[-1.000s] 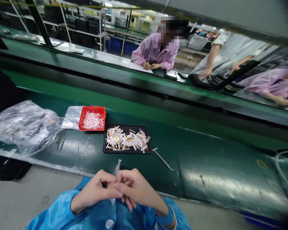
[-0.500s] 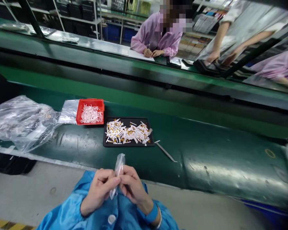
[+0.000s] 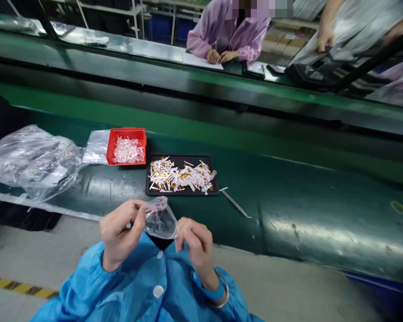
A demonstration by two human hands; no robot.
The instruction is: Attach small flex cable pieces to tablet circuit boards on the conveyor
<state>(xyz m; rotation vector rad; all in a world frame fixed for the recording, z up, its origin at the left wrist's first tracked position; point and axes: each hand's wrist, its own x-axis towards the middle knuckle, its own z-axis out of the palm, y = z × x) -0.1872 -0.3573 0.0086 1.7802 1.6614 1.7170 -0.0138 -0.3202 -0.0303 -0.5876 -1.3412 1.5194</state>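
A clear plastic bag [image 3: 160,219] is stretched between my two hands, just in front of the bench edge. My left hand [image 3: 122,230] pinches its left side between thumb and fingers. On the other side, my right hand [image 3: 195,243] grips the bag's lower right edge. Just beyond them lies a black tray [image 3: 181,192] holding a heap of small white and amber strips [image 3: 181,176]. Tweezers [image 3: 235,203] rest on the green surface to the right of the tray.
Left of the tray stands a red bin [image 3: 142,130] with thin whitish pieces. Beside it are a flat plastic packet [image 3: 97,145] and a large clear bag [image 3: 36,161]. Across the green line [image 3: 305,201], a person in pink [image 3: 228,33] writes on paper; other people work at the right.
My hands have moved apart, the left one going left and up. The bag, a narrow folded strip before, is now spread wide between them. The camera view has tilted down slightly.
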